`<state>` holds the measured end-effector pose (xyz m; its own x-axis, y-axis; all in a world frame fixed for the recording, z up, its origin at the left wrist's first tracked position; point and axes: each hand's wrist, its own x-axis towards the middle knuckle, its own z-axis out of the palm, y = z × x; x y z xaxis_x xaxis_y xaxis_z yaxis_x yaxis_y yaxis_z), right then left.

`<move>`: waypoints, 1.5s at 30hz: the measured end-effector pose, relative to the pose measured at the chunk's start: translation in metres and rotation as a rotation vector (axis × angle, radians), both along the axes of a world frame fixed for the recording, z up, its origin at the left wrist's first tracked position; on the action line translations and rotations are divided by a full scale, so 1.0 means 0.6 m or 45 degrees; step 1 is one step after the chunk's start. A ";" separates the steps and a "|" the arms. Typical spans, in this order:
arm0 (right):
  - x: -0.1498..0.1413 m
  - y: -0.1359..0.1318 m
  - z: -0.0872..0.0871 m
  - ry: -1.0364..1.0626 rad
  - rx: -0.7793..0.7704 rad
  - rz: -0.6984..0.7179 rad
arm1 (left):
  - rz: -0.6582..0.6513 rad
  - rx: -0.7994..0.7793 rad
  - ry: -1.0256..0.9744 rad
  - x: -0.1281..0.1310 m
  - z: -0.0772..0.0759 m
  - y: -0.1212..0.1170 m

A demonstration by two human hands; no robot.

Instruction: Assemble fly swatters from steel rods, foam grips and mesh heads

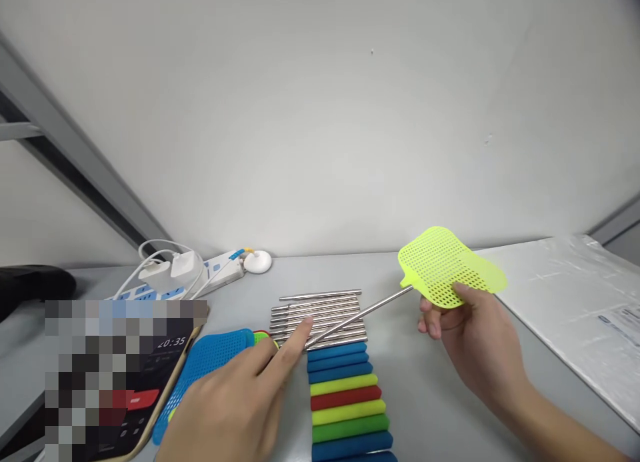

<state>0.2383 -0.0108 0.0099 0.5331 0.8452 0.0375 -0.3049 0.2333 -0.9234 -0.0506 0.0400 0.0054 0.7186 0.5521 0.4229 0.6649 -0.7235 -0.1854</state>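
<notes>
My right hand (473, 342) grips a yellow-green fly-swatter head (445, 262) with a thin metal rod (360, 312) stuck in its neck, held above the table. My left hand (240, 395) pinches the rod's lower end with its fingertips, just over a row of several loose metal rods (317, 309). In front of those rods lies a row of several foam handles (347, 399) in blue, yellow-green, red and green. A blue swatter head (210, 362) lies partly under my left hand.
A phone (140, 389) with a timer on its screen lies at the left. Behind it sit a power strip (200, 279) with white plugs and a small round white object (257, 261). A plastic-wrapped flat package (575, 302) fills the right side. A wall stands close behind.
</notes>
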 end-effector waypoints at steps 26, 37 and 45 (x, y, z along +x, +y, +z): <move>0.027 -0.001 0.009 0.047 0.067 0.234 | -0.047 -0.091 0.008 -0.004 -0.003 0.012; 0.051 0.006 0.020 -0.002 -0.100 0.149 | -0.227 -0.013 0.037 0.015 0.011 -0.001; 0.032 0.001 -0.006 -0.188 -0.159 0.004 | -0.196 -0.054 0.024 0.019 -0.001 -0.005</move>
<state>0.2577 -0.0101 0.0066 0.5271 0.8497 0.0095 -0.1648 0.1132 -0.9798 -0.0391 0.0370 0.0050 0.8036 0.4517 0.3876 0.5422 -0.8241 -0.1638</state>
